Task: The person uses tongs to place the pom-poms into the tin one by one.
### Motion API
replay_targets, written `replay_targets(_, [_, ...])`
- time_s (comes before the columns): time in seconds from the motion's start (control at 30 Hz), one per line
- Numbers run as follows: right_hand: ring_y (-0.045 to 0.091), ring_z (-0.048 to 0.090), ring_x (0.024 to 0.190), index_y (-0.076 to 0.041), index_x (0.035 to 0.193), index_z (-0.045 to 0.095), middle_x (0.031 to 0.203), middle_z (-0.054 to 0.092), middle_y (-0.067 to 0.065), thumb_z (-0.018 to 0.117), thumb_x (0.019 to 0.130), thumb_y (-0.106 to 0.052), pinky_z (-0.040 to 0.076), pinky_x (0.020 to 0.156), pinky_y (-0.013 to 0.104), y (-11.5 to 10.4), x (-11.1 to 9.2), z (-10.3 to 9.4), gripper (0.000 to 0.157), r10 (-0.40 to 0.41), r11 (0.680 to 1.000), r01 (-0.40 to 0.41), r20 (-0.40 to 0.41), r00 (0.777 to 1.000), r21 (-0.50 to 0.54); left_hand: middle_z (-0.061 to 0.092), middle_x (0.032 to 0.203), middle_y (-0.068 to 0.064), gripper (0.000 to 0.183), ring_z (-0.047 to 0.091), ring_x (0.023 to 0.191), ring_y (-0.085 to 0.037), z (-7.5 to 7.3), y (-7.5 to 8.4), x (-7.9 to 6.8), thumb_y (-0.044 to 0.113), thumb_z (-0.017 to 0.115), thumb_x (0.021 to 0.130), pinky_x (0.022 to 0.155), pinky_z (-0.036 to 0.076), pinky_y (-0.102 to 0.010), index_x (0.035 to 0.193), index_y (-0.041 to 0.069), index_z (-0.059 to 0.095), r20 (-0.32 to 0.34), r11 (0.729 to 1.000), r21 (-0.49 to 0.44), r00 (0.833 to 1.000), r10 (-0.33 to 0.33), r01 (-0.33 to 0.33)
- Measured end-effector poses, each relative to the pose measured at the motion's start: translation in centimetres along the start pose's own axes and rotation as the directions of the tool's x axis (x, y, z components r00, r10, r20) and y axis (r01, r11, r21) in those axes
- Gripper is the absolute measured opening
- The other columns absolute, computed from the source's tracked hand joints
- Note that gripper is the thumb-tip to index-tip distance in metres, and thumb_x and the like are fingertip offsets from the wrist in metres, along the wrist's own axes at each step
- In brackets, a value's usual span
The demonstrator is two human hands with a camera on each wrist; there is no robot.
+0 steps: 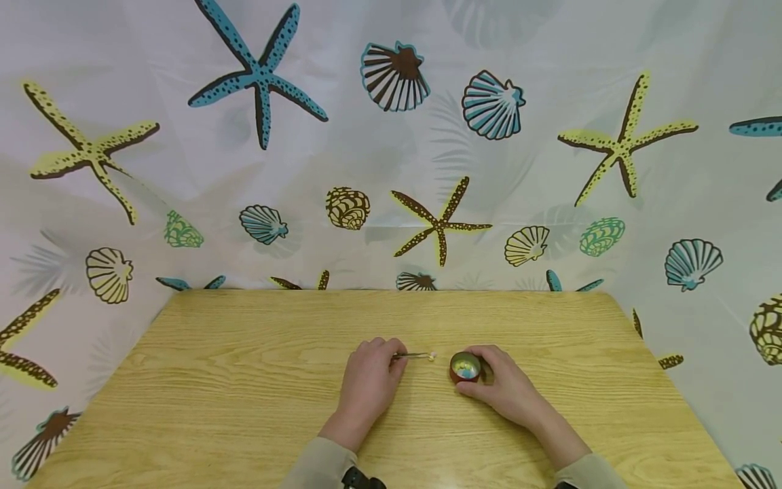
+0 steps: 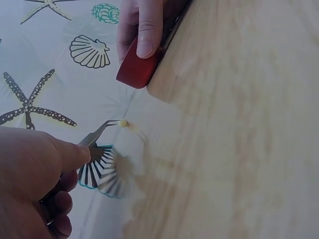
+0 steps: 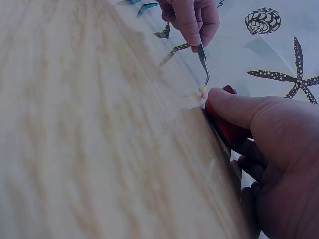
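Observation:
My left hand point(image 1: 371, 380) pinches metal tweezers point(image 1: 415, 355) with a bent tip, pointing right. At the tip is a tiny yellow bead-like piece point(image 2: 123, 123); in the right wrist view a pinkish piece point(image 3: 204, 95) shows right beside it. Whether the tweezers grip both cannot be told. My right hand point(image 1: 504, 387) holds a small round red tin point(image 1: 466, 367) by its side, thumb in front and fingers behind. The tin stands just right of the tweezers' tip, its top uncovered, with yellow, white and blue bits visible inside.
Both hands work over a light wood-grain table point(image 1: 244, 380). A pale curtain point(image 1: 379, 149) printed with starfish and shells hangs behind the table's far edge and along both sides.

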State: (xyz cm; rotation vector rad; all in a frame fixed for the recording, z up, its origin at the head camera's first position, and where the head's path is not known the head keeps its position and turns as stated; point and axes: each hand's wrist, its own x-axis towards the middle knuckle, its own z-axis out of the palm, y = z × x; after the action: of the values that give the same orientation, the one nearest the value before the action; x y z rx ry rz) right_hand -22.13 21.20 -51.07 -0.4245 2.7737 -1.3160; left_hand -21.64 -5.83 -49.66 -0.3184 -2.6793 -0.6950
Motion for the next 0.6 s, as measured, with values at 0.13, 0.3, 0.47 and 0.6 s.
replay_targets(0.13, [0.035, 0.056, 0.141, -0.013, 0.149, 0.064, 0.147, 0.063, 0.008, 0.089, 0.096, -0.038, 0.042, 0.118, 0.062, 0.07, 0.02, 0.0, 0.064, 0.0, 1.0, 0.0, 0.0, 1.0, -0.004, 0.067, 0.089, 0.003, 0.005, 0.055, 0.079, -0.017, -0.25, -0.22, 0.03, 0.018, 0.083, 0.102, 0.071, 0.046, -0.036, 0.106, 0.016, 0.081, -0.005, 1.0, -0.028, 1.0, -0.004, 0.004])
replay_targets(0.3, [0.035, 0.056, 0.141, -0.013, 0.149, 0.064, 0.147, 0.063, 0.008, 0.089, 0.097, -0.039, 0.042, 0.118, 0.062, 0.1, 0.03, 0.04, 0.063, -0.004, 1.0, 0.004, -0.001, 1.0, -0.012, 0.067, 0.089, 0.003, 0.005, 0.055, 0.079, -0.017, -0.52, -0.39, 0.15, 0.018, 0.082, 0.103, 0.072, 0.046, -0.036, 0.107, 0.016, 0.081, -0.008, 0.999, -0.051, 1.0, -0.017, 0.017])
replay_targets(0.47, [0.034, 0.056, 0.141, -0.013, 0.148, 0.065, 0.147, 0.063, 0.007, 0.089, 0.097, -0.039, 0.042, 0.118, 0.062, 0.07, 0.04, 0.05, 0.063, -0.007, 1.0, 0.007, -0.004, 1.0, -0.013, 0.067, 0.089, 0.003, 0.005, 0.056, 0.081, -0.016, -0.68, -0.39, 0.35, 0.018, 0.081, 0.104, 0.073, 0.047, -0.037, 0.108, 0.016, 0.081, -0.011, 0.998, -0.056, 0.999, -0.031, 0.031])
replay_targets(0.6, [0.034, 0.057, 0.14, -0.013, 0.148, 0.065, 0.146, 0.064, 0.008, 0.089, 0.096, -0.039, 0.042, 0.118, 0.062, 0.06, 0.05, 0.05, 0.063, -0.005, 1.0, 0.005, -0.005, 1.0, -0.013, 0.068, 0.09, 0.003, 0.005, 0.057, 0.082, -0.017, -0.86, -0.24, 0.41, 0.018, 0.081, 0.104, 0.074, 0.048, -0.037, 0.109, 0.016, 0.081, -0.017, 0.997, -0.068, 0.999, -0.027, 0.026])
